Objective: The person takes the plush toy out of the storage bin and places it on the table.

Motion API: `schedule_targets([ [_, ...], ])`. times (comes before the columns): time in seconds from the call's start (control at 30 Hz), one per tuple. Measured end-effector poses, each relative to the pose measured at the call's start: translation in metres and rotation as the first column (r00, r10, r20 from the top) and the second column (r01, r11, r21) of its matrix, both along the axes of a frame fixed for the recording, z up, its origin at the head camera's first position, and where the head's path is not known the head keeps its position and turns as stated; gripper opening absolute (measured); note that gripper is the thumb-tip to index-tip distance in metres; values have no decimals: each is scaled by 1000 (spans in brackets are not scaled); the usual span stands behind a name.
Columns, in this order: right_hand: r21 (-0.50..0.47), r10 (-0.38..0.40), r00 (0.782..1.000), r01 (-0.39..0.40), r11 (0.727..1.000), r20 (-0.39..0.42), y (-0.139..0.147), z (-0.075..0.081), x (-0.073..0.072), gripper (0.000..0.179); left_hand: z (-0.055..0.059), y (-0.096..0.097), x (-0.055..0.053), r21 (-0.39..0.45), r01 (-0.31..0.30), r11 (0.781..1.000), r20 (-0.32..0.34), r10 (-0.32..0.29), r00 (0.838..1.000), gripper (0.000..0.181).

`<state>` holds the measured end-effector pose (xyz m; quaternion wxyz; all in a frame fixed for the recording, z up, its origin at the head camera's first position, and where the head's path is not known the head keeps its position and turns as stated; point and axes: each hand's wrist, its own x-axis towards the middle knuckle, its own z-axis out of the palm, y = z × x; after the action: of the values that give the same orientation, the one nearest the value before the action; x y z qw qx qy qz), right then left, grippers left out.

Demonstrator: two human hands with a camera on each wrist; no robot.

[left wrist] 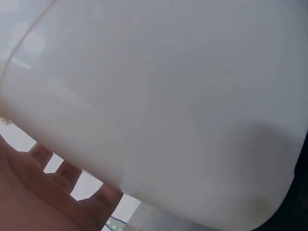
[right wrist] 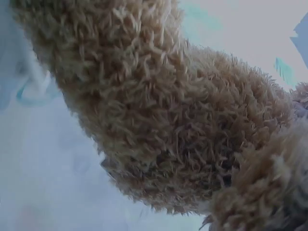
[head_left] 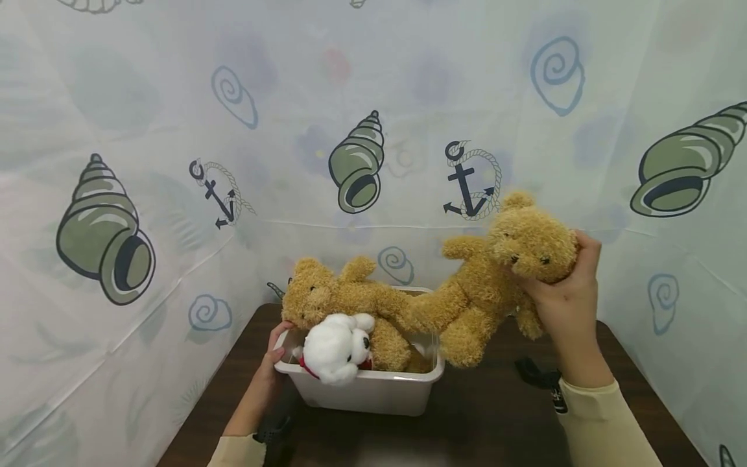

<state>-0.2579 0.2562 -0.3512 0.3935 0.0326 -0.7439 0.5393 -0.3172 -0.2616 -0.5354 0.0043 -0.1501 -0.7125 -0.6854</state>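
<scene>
White shell-printed fabric [head_left: 280, 162] backs a table [head_left: 496, 421], where the left hand [head_left: 272, 359] grips a bin [head_left: 367, 392] at lower centre. Right of centre, the right hand [head_left: 566, 298] grips a teddy bear [head_left: 490, 282] by its head, likely a transfer step; it must clear the second bear [head_left: 358, 299] and white plush animal [head_left: 329, 347] crowding the bin.

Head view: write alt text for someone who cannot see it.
A person's right fingers hold a tan teddy bear by its head; the left fingers hold a white bin. Another tan bear and a white plush toy protrude from it.
</scene>
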Motion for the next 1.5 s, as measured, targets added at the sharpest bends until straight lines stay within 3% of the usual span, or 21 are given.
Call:
schedule_targets([
  [0.13,-5,-121,993,121,993,-13,27,-17,3,104,2,2,0,16,0,1000,-4,0,1000,52],
  [0.33,-50,-191,981,191,980,-5,59,-34,11,104,1,3,-1,20,19,1000,-6,-19,1000,53],
  [0.5,-80,-238,971,238,968,4,79,-46,16,105,-1,2,0,8,-2,1000,-6,2,1000,54],
  [0.73,-72,-347,935,352,933,67,106,-76,16,103,-4,6,2,19,-3,1000,-8,3,1000,52],
  [0.97,-54,-450,875,466,883,181,128,-97,5,100,-4,4,3,22,-18,1000,0,18,1000,51],
  [1.13,-48,-495,840,517,855,222,144,-117,-2,100,-2,3,2,21,-7,1000,-7,7,1000,52],
  [1.33,-52,-465,833,501,864,298,155,-139,-9,97,-2,2,4,36,-16,999,5,16,1000,52],
  [1.5,-16,-463,828,492,870,315,166,-158,-16,99,-1,4,4,52,-18,999,-1,18,1000,51],
])
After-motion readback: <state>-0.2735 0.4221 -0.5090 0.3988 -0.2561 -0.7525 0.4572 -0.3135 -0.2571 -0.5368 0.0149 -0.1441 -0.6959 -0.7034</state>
